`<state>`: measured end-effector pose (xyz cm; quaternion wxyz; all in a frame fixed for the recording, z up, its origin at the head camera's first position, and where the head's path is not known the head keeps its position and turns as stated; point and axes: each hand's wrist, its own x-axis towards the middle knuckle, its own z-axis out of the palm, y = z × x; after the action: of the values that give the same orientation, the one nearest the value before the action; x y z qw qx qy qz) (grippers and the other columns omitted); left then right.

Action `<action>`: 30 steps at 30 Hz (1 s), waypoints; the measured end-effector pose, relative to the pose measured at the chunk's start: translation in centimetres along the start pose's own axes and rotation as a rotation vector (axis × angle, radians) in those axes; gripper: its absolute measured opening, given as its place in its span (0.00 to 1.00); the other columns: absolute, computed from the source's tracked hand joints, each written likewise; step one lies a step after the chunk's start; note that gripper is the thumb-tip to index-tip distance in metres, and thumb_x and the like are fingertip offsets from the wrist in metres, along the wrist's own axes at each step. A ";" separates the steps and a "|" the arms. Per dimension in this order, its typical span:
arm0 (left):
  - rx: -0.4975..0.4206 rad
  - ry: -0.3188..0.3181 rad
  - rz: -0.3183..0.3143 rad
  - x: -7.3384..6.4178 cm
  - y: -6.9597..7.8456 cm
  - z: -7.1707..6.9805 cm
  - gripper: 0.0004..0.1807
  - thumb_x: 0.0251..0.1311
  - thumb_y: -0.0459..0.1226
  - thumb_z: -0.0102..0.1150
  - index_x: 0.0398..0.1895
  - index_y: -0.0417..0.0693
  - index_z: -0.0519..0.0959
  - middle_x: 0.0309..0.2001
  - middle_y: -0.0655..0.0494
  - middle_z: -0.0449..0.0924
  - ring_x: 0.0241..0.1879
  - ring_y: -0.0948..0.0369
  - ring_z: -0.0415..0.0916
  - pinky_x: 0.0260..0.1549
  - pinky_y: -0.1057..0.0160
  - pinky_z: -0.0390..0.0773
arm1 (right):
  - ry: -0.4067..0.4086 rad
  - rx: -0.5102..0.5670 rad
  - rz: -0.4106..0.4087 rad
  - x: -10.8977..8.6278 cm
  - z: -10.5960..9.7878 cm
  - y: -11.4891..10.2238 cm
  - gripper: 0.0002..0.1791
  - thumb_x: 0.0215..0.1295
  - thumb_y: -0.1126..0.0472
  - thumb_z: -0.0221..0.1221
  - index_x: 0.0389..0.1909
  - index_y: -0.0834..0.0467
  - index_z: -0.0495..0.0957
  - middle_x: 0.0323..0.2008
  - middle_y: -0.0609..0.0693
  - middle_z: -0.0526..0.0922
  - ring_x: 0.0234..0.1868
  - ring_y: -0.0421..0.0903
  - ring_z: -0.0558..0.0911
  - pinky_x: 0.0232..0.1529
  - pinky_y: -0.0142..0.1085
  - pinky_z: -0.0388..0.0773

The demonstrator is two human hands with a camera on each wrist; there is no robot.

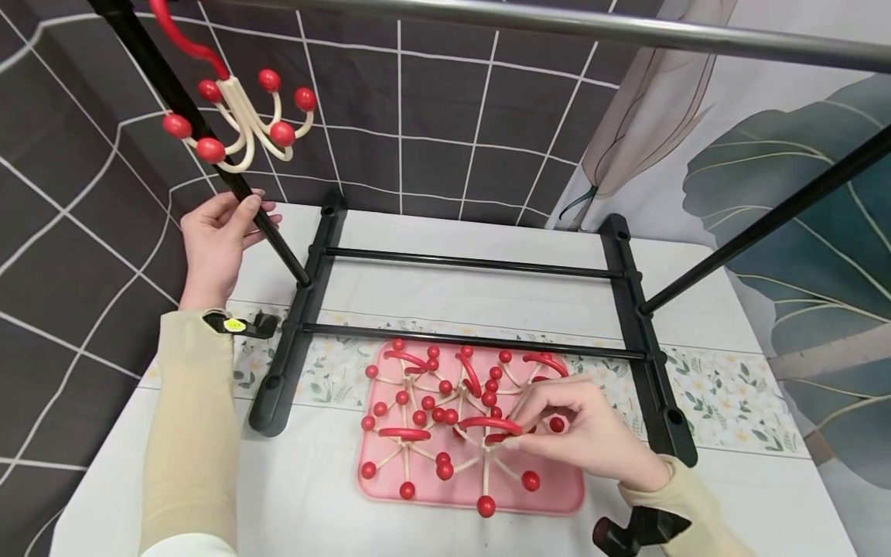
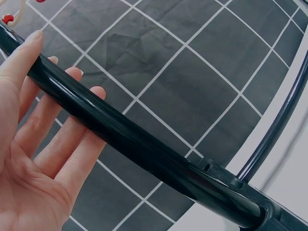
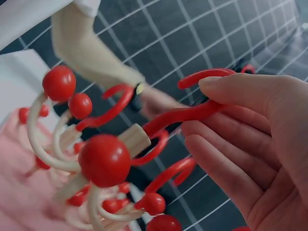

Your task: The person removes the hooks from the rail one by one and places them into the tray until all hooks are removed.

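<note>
In the head view my right hand pinches the red hook of a multi-arm hook hanger between thumb and fingers. Its cream arms curve out to red balls; whether it has left the pink tray I cannot tell. Several similar hangers crowd the tray around it. At the left, my left hand holds a slanted black pole, thumb in front and fingers behind. Above that hand another hook hanger hangs by its red hook near the top of the pole.
The black rack base stands on the white table, with bars crossing behind and over the tray's far edge. A metal rail runs across the top. Another black pole slants up at the right. Dark gridded cloth hangs behind.
</note>
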<state>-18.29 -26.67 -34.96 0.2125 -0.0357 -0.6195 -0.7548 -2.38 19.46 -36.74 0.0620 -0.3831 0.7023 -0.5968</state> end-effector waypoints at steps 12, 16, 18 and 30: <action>-0.017 -0.006 -0.005 0.3 0.0 -0.1 0.16 0.62 0.32 0.70 0.50 0.30 0.83 0.38 0.43 0.86 0.35 0.55 0.87 0.42 0.64 0.85 | 0.002 0.026 0.126 -0.9 1.0 2.3 0.12 0.54 0.73 0.74 0.33 0.53 0.86 0.33 0.48 0.87 0.33 0.46 0.87 0.30 0.39 0.87; -0.017 -0.003 -0.010 0.2 0.0 -0.2 0.16 0.62 0.33 0.70 0.50 0.31 0.84 0.38 0.44 0.86 0.35 0.55 0.87 0.42 0.64 0.85 | 0.005 0.045 0.144 -1.2 1.2 2.8 0.12 0.55 0.73 0.74 0.32 0.54 0.85 0.33 0.50 0.88 0.33 0.47 0.87 0.31 0.39 0.87; -0.019 0.000 -0.014 0.1 0.0 -0.2 0.17 0.62 0.32 0.70 0.50 0.30 0.84 0.38 0.44 0.86 0.35 0.55 0.87 0.42 0.65 0.85 | 0.004 0.054 0.153 -1.3 1.2 2.9 0.12 0.55 0.73 0.74 0.32 0.54 0.85 0.33 0.50 0.88 0.33 0.47 0.87 0.31 0.39 0.87; -0.017 -0.005 -0.014 0.0 0.1 0.0 0.19 0.63 0.32 0.69 0.52 0.27 0.81 0.38 0.44 0.86 0.36 0.56 0.88 0.42 0.64 0.85 | 0.051 -0.058 0.145 -1.5 0.7 2.3 0.14 0.52 0.73 0.75 0.30 0.51 0.85 0.31 0.45 0.87 0.32 0.45 0.85 0.27 0.35 0.83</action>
<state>-18.26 -26.68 -34.88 0.2054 -0.0352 -0.6139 -0.7614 -2.05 19.81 -39.47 0.0762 -0.3176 0.7466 -0.5796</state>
